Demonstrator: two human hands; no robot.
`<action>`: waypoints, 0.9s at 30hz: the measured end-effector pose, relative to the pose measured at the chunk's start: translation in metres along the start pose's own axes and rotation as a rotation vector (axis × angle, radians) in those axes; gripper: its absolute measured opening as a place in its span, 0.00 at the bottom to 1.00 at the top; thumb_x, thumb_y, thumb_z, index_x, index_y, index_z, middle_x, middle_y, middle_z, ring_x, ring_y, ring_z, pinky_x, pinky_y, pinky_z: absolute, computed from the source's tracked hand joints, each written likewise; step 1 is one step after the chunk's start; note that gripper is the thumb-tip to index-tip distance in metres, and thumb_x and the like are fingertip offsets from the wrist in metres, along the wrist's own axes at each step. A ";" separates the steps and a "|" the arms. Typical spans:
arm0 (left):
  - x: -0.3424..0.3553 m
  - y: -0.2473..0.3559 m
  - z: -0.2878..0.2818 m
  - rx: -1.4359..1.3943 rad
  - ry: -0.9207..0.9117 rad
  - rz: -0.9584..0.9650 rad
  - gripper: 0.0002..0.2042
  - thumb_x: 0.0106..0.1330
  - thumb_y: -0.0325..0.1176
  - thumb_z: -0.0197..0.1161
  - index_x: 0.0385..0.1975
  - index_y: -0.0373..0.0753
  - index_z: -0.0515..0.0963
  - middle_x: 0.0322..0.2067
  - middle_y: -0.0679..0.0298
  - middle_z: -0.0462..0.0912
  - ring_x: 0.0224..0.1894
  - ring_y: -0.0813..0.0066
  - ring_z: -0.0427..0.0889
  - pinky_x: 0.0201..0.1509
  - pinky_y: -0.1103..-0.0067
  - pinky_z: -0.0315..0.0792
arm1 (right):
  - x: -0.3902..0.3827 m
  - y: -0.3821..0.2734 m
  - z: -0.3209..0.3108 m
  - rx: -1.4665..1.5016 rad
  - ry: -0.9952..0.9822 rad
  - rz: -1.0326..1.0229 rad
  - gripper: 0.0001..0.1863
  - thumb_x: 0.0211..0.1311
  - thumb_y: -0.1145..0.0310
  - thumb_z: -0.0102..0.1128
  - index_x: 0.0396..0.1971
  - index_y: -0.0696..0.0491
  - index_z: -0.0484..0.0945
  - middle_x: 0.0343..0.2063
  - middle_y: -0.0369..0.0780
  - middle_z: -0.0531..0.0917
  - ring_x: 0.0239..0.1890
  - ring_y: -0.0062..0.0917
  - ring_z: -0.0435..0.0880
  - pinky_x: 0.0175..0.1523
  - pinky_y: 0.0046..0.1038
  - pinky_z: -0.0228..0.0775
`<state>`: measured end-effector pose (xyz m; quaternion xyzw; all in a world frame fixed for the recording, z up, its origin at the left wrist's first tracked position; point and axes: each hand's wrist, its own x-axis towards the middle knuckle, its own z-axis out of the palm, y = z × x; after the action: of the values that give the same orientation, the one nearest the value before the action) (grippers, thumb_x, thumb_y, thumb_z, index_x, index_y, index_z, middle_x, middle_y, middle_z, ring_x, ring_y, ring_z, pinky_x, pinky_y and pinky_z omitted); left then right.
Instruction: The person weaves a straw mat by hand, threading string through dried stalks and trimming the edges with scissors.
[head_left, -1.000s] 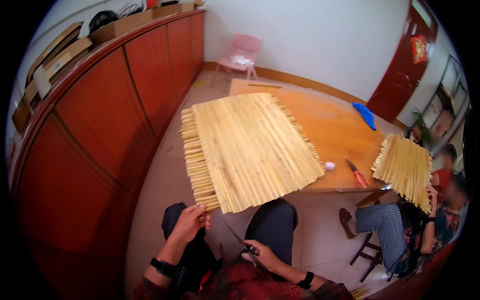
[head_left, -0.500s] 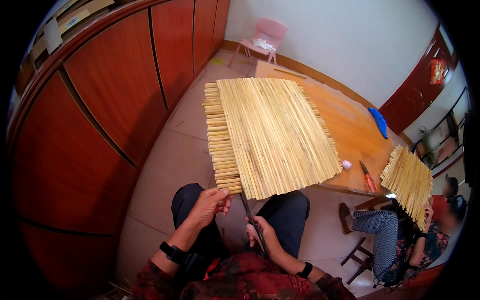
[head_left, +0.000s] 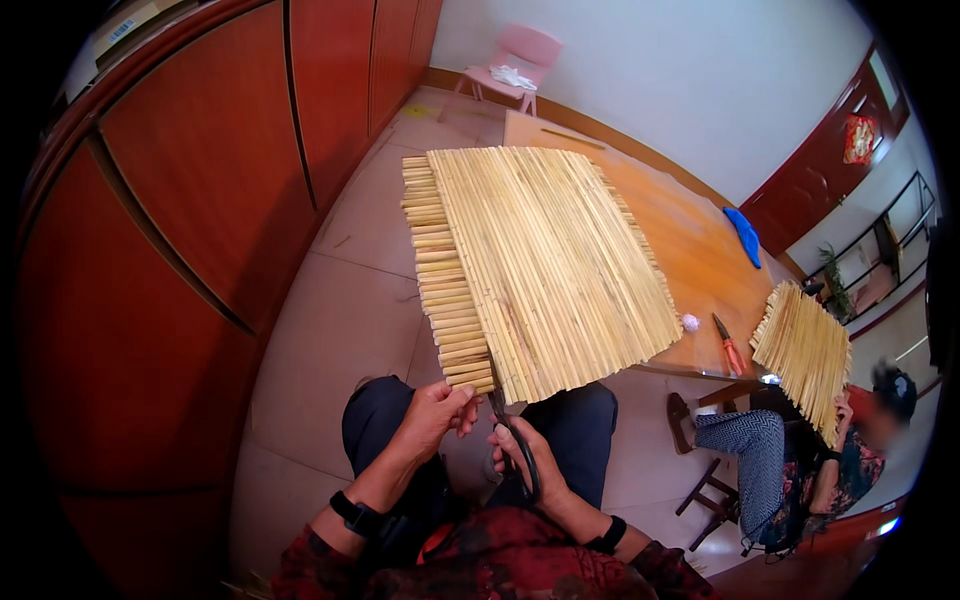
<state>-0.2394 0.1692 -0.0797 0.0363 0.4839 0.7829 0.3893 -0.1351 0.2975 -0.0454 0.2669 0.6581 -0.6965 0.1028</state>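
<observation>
A large mat of pale yellow reeds [head_left: 555, 270] lies over the table's near part and reaches out above my knees. Along its left side, shorter reed ends [head_left: 445, 270] stick out crosswise from under the top layer. My left hand [head_left: 430, 415] pinches the nearest of these ends at the mat's front corner. Dark-handled scissors [head_left: 498, 402] are held in my right hand [head_left: 545, 470], their handles spread. The blades point away from me and meet the mat where the reed ends emerge; the tips are partly hidden among the reeds.
On the wooden table [head_left: 690, 240] lie red-handled pliers [head_left: 729, 348], a small pinkish-white ball [head_left: 690, 322] and a blue cloth [head_left: 742, 236]. At right, a seated person holds a smaller reed mat [head_left: 800, 345]. Red-brown cabinets [head_left: 200, 150] line the left; a pink chair [head_left: 525, 60] stands behind.
The scissors have moved forward into the mat's corner, and their handles have spread apart. My left hand stays on the reed ends, slightly further right. The view has shifted a little.
</observation>
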 end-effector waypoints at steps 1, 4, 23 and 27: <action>0.000 0.000 0.000 0.001 0.007 0.001 0.12 0.64 0.36 0.50 0.28 0.33 0.73 0.18 0.65 0.73 0.17 0.80 0.71 0.21 0.85 0.66 | -0.001 -0.001 0.001 0.054 -0.022 0.003 0.23 0.62 0.57 0.47 0.49 0.59 0.65 0.30 0.36 0.73 0.26 0.13 0.70 0.30 0.14 0.65; 0.002 -0.002 0.001 0.005 0.008 -0.009 0.12 0.64 0.36 0.49 0.28 0.33 0.73 0.18 0.65 0.73 0.16 0.80 0.71 0.21 0.85 0.65 | 0.000 0.001 -0.001 0.015 -0.041 -0.042 0.23 0.63 0.56 0.45 0.50 0.59 0.65 0.31 0.35 0.73 0.27 0.13 0.70 0.31 0.15 0.65; 0.003 -0.002 0.000 0.048 0.040 -0.029 0.11 0.64 0.35 0.49 0.29 0.33 0.73 0.17 0.64 0.73 0.16 0.79 0.71 0.20 0.85 0.65 | 0.003 -0.001 -0.010 -0.019 -0.053 0.012 0.21 0.63 0.59 0.48 0.51 0.57 0.66 0.31 0.36 0.73 0.27 0.14 0.71 0.32 0.16 0.65; 0.001 0.000 0.002 0.040 0.057 -0.031 0.11 0.64 0.36 0.50 0.28 0.33 0.73 0.18 0.64 0.74 0.16 0.79 0.72 0.20 0.85 0.65 | 0.007 0.006 -0.010 -0.124 -0.051 -0.041 0.21 0.62 0.61 0.50 0.50 0.57 0.66 0.30 0.35 0.73 0.26 0.13 0.70 0.31 0.16 0.65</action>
<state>-0.2395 0.1713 -0.0793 0.0141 0.5111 0.7675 0.3866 -0.1357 0.3082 -0.0543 0.2285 0.7024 -0.6630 0.1216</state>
